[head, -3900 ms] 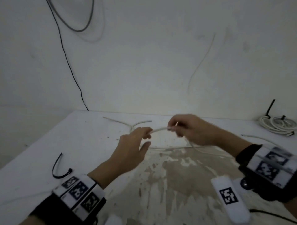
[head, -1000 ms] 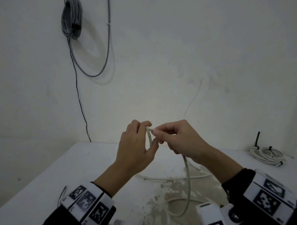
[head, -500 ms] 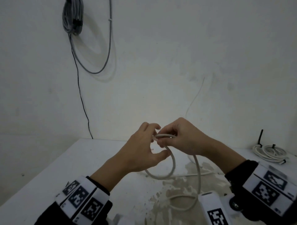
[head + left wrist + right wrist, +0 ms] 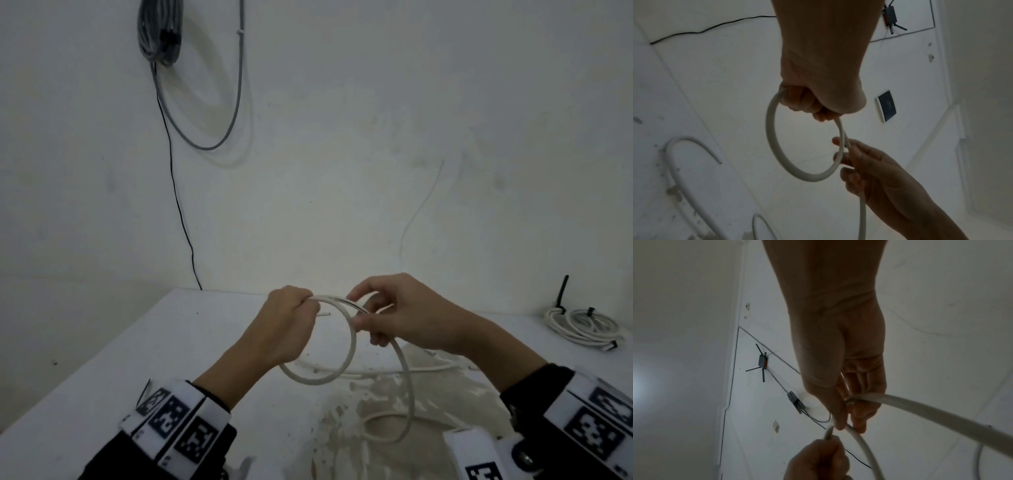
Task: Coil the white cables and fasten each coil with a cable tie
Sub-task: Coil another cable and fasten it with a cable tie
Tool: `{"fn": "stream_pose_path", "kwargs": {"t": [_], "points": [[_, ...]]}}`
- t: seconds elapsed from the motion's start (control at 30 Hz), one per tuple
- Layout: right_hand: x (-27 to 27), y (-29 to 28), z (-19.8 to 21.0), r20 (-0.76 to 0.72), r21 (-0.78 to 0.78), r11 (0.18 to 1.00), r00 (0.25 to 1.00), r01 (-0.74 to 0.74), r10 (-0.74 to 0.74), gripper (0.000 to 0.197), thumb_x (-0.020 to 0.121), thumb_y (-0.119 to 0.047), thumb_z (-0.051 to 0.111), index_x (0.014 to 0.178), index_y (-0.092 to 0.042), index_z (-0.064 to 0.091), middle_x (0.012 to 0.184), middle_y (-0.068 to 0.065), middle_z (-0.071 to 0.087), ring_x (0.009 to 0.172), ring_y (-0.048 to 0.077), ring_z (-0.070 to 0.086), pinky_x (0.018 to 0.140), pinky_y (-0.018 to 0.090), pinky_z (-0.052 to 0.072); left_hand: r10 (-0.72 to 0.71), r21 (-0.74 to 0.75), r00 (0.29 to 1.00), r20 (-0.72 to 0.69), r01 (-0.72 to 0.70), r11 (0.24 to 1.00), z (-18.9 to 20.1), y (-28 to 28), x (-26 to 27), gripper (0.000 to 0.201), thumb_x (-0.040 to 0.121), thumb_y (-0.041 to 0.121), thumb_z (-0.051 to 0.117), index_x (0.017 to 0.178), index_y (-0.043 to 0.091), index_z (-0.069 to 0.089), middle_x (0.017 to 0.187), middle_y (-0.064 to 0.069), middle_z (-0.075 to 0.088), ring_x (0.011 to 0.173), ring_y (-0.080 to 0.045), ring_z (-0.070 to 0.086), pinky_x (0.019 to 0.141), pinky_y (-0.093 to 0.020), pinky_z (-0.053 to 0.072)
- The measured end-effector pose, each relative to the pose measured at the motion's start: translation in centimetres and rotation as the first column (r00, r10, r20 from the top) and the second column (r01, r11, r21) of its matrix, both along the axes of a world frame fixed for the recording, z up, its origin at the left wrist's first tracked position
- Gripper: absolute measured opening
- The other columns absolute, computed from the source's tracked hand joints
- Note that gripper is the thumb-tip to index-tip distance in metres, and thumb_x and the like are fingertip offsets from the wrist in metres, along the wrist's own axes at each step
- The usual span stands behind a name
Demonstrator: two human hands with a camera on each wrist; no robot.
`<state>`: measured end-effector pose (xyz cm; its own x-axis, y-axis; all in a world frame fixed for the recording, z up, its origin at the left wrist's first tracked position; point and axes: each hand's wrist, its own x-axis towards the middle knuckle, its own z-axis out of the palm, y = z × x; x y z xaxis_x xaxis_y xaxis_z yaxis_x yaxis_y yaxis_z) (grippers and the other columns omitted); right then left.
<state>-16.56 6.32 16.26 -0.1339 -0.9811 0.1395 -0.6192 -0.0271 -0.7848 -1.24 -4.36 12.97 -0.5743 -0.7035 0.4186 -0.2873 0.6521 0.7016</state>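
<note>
While the left hand (image 4: 287,325) clamps the white cable (image 4: 349,346) loop's top, seemingly so it cannot spring apart, the right hand (image 4: 404,315), at three o'clock, pinches the next turn; the tail droops onto the table (image 4: 102,359).

Two hands (image 4: 284,329) (image 4: 407,315) — one loose white cable (image 4: 349,346), one tied coil (image 4: 582,325) — one table (image 4: 102,377), one grey wall bundle (image 4: 159,31)

Head view looks down from above; both close wrist views look upward, sharing the cable loop (image 4: 347,346).
</note>
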Motion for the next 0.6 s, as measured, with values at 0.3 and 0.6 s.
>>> {"fn": "stream_pose_path", "kwargs": {"t": [0.3, 0.6], "points": [[-0.9, 0.6, -2.2, 0.283, 0.009, 0.999, 0.958, -0.045, 0.040, 0.015, 0.089, -0.022, 0.060, 0.089, -0.008, 0.064, 0.060, -0.005, 0.049, 0.046, 0.013, 0.046, 0.053, 0.027, 0.045, 0.253, 0.797, 0.771, -0.584, 0.488, 0.355, 3.0, -2.5, 1.6, 0.033, 0.076, 0.021, 0.034, 0.044, 0.018, 0.028, 0.038, 0.005, 0.017, 0.034, -0.009, 0.006, 0.043, -0.012, 0.008], [-5.1, 1.8, -2.3, 0.013, 0.344, 0.939, 1.000, 0.014, -0.020, 0.032, 0.091, -0.035, 0.057, 0.073, -0.009, 0.055, 0.048, -0.001, 0.040, 0.039, 0.012, 0.032, 0.041, 0.023, 0.031, 0.525, 0.508, 0.185, -0.831, 0.638, 0.579, 4.4, -6.7, 5.0, 0.025, 0.067, -0.002, 0.031, 0.053, 0.017, 0.025, 0.034, 0.005, 0.019, 0.027, -0.009, 0.017, 0.032, -0.017, 0.015]]}}
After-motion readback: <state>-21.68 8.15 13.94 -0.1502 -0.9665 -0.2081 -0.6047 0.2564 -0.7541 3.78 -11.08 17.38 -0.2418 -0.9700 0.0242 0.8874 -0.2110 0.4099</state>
